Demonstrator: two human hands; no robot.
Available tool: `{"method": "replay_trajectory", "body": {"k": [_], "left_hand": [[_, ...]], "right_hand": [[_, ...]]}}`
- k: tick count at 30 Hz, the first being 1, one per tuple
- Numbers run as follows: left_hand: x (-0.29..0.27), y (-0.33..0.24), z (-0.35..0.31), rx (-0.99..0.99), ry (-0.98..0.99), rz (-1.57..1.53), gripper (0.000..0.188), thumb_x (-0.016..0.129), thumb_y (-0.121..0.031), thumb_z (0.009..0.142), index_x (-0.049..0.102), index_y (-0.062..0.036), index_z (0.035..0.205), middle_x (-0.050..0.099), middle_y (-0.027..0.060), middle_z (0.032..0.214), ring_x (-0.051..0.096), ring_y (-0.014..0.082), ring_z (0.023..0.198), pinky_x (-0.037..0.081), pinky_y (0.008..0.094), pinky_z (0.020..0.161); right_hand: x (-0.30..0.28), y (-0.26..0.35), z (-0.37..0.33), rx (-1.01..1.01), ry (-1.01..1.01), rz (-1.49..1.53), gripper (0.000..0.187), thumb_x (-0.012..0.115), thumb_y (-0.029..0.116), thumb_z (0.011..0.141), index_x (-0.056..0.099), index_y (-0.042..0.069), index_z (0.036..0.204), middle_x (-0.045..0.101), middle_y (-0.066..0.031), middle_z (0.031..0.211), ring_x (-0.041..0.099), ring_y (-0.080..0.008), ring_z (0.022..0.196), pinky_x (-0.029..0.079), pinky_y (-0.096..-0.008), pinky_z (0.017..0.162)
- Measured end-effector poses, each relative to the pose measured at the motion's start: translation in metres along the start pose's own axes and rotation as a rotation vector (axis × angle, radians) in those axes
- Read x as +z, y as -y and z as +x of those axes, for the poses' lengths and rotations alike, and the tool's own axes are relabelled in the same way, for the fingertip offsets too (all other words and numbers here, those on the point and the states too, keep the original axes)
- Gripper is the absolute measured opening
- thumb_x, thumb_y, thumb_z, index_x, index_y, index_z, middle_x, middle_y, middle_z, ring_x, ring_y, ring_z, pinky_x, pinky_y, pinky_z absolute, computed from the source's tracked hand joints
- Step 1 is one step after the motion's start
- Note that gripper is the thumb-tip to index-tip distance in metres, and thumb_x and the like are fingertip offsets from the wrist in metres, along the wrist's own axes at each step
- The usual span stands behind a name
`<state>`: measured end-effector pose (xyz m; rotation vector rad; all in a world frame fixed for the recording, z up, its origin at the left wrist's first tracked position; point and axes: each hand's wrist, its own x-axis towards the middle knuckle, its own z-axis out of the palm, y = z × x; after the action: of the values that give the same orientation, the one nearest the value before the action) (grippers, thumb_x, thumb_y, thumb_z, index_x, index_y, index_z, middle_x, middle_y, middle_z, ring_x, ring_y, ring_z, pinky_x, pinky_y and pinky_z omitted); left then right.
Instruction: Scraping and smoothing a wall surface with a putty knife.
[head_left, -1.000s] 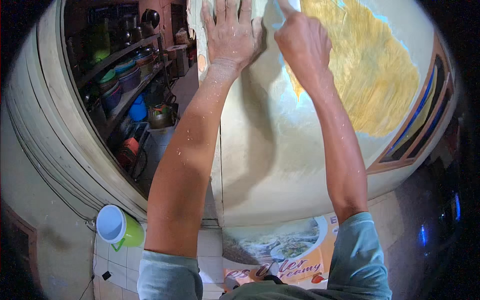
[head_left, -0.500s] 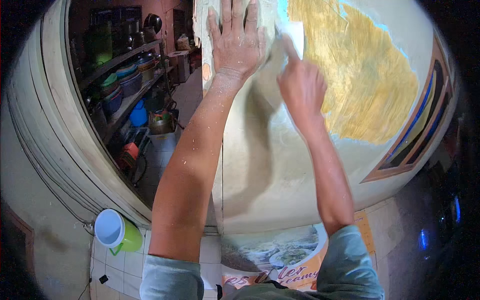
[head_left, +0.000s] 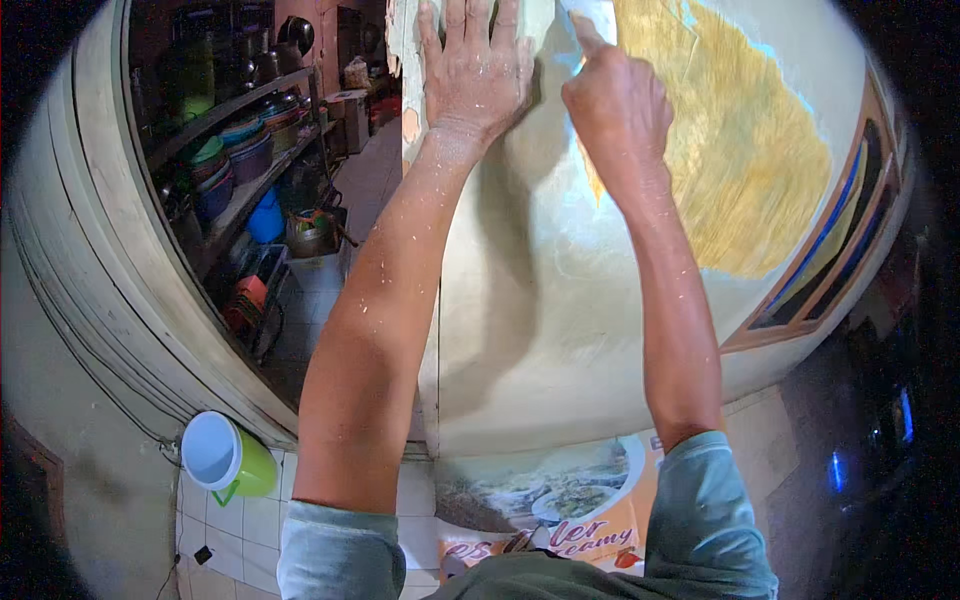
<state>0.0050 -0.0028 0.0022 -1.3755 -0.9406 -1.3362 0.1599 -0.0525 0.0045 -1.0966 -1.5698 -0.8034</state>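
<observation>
My left hand (head_left: 475, 85) lies flat with its fingers spread on the edge of a cream-painted door (head_left: 490, 340), its fingertips near the top of the view. Pale flecks dot the hand and forearm. To its right, my right hand (head_left: 622, 110) is closed round a flat, pale scraper (head_left: 600, 14), index finger stretched along the blade. The scraper is against the door at the left margin of a bare yellow-brown wood patch (head_left: 750, 160), which has light-blue paint along its edges. The scraper's handle is hidden in my fist, and its top is cut off by the view.
At left, an open doorway shows shelves (head_left: 250, 195) of stacked basins and pots. A green-and-white bucket (head_left: 255, 465) stands on the tiled floor by the frame. A printed banner (head_left: 545, 490) lies under the door. A slatted vent (head_left: 825, 250) sits low in the door, at right.
My right hand has moved up along the patch's left margin with the scraper. My left hand keeps its place on the door edge. The whole view has shifted slightly.
</observation>
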Motion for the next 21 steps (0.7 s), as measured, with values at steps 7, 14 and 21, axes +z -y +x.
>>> {"method": "replay_trajectory", "body": {"k": [7, 14, 21], "left_hand": [[-0.019, 0.006, 0.003, 0.026, 0.024, 0.099, 0.064, 0.053, -0.029, 0.102, 0.037, -0.0023, 0.158, 0.023, 0.0213, 0.169, 0.018, 0.0411, 0.157, 0.012, 0.0604, 0.125], [-0.015, 0.003, 0.002, 0.0, 0.037, 0.085, 0.064, 0.053, -0.027, 0.102, 0.036, -0.0029, 0.159, 0.023, 0.0213, 0.169, 0.018, 0.0413, 0.157, 0.014, 0.0606, 0.125], [-0.013, 0.014, -0.002, 0.027, 0.05, 0.111, 0.067, 0.055, -0.026, 0.098, 0.037, -0.0008, 0.157, 0.023, 0.0217, 0.169, 0.017, 0.041, 0.158, 0.011, 0.0593, 0.126]], "right_hand": [[0.022, -0.012, -0.147, 0.027, 0.282, -0.082, 0.09, 0.066, 0.001, 0.078, 0.042, 0.034, 0.159, 0.066, -0.0209, 0.082, 0.065, -0.041, 0.063, 0.052, -0.0549, 0.058], [0.018, -0.001, -0.072, 0.061, 0.17, -0.011, 0.075, 0.06, 0.005, 0.085, 0.048, 0.031, 0.155, 0.066, -0.022, 0.083, 0.065, -0.0436, 0.069, 0.052, -0.0556, 0.062], [0.029, 0.0, -0.122, 0.024, 0.228, 0.009, 0.093, 0.068, -0.002, 0.075, 0.042, 0.028, 0.159, 0.068, -0.0233, 0.087, 0.067, -0.0434, 0.071, 0.053, -0.0539, 0.058]]}}
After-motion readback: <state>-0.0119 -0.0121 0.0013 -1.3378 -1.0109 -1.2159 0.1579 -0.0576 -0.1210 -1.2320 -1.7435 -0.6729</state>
